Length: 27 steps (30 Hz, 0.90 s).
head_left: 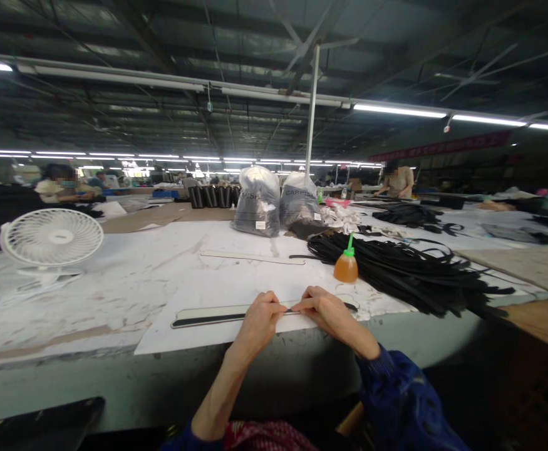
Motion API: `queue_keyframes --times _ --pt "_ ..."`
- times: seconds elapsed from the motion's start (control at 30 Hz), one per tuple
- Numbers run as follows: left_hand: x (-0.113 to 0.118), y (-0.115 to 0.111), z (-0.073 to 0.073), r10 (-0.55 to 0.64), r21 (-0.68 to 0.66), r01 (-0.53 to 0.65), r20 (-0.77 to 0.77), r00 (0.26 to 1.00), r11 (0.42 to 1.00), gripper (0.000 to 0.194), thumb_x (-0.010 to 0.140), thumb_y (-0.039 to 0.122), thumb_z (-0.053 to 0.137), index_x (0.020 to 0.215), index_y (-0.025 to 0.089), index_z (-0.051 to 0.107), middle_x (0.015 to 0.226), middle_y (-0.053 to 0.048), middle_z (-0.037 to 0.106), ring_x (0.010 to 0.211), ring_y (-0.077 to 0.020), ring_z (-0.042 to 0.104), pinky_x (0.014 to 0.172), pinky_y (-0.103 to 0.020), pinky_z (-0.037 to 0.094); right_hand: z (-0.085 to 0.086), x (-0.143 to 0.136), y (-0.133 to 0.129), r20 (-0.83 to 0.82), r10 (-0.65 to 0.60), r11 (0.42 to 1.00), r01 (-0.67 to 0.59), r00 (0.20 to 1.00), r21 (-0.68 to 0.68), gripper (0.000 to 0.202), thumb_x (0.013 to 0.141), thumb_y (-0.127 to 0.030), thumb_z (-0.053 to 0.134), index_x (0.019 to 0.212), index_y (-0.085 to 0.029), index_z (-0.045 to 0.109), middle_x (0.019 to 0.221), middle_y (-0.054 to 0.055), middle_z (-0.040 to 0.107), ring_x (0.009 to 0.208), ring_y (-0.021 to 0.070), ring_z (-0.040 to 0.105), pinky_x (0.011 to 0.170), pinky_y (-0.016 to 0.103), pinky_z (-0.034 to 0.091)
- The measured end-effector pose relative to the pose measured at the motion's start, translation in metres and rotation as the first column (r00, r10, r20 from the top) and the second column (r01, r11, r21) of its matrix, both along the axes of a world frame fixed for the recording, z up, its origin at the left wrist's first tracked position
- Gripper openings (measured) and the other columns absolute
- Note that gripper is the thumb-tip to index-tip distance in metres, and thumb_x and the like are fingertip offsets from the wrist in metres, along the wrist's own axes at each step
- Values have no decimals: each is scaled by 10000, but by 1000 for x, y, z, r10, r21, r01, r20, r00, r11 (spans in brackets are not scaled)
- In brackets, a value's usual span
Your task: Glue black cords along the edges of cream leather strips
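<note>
A long black strip (208,320) lies along a pale, dark-edged piece (203,312) on white paper near the table's front edge. My left hand (263,315) pinches the strip near its middle, thumb and fingertips pressed together. Close to its right, my right hand (325,310) has its fingers closed on the same strip. The strip's right end shows beyond my right hand; the part under my fingers is hidden. Behind the hands lies another thin pale piece (252,256). A squeeze bottle (346,268) with amber liquid and a green nozzle stands upright behind my right hand.
A heap of black strips (409,272) covers the table on the right. Two filled plastic bags (257,203) stand at the back centre. At left is a white fan (52,238). Farther off, a person (396,181) stands at the right and another (62,185) is at the left.
</note>
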<state>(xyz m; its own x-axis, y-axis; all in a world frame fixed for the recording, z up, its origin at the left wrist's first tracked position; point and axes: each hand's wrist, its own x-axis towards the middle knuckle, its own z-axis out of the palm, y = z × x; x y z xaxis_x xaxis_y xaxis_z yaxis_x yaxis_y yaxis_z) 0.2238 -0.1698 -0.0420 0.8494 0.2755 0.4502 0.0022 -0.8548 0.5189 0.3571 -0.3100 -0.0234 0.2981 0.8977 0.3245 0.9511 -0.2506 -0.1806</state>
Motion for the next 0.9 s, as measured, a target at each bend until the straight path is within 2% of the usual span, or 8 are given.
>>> queue_keyframes --times 0.2,0.33,0.4,0.53,0.63,0.7,0.8,0.9 --pt "-1 0 1 -2 88 3 -21 1000 996 328 878 96 420 878 185 735 852 -57 599 875 -200 522 800 -314 440 -4 2 0 -2 -11 1000 11 1000 16 231 876 -206 575 952 -337 750 889 38 615 797 155 563 708 253 425" --pt "3 -5 6 15 133 -13 -14 1000 991 302 843 62 432 913 156 710 890 -73 604 923 -225 514 854 -350 436 -5 3 1 12 4 1000 -4 1000 0 242 870 -192 580 953 -346 747 875 36 613 816 162 568 723 255 425" --pt "11 -10 6 23 88 -28 53 998 996 298 843 57 416 966 143 673 916 -77 604 943 -221 521 867 -347 433 -2 1 1 23 8 1000 -7 1000 -20 257 865 -175 579 959 -346 746 867 37 615 824 165 571 726 253 423" --pt "26 -19 -2 3 -104 8 108 994 995 298 859 55 361 1027 127 597 943 -78 598 895 -181 566 824 -308 446 8 0 -2 5 62 997 -62 998 -37 294 870 -150 539 975 -332 744 887 40 627 817 157 575 708 245 412" --pt "30 -18 -7 5 -136 8 98 995 991 292 847 52 362 1016 125 589 896 -68 603 864 -179 571 816 -310 441 17 14 -16 -130 73 997 -71 989 19 272 857 -179 543 1030 -271 732 902 48 647 781 152 582 707 251 417" --pt "29 -17 -7 -24 -128 34 81 996 991 311 849 56 352 1001 138 611 858 -53 595 842 -176 567 807 -305 439 21 32 -31 -266 23 996 0 964 84 254 844 -249 564 1033 -200 726 871 60 663 755 160 584 691 260 422" --pt "27 -17 -3 -67 -110 70 28 997 992 401 844 42 320 1043 144 653 868 -53 561 848 -169 559 818 -298 436 23 60 -54 -452 -43 988 104 891 111 269 790 -336 601 920 -138 727 815 60 673 723 164 575 655 260 416" --pt "25 -17 -1 -97 -92 94 -26 995 991 471 836 33 307 1125 156 659 887 -56 536 851 -163 548 843 -299 431 19 76 -69 -566 -65 985 144 822 95 253 737 -338 604 810 -121 713 734 34 647 638 131 527 581 239 382"
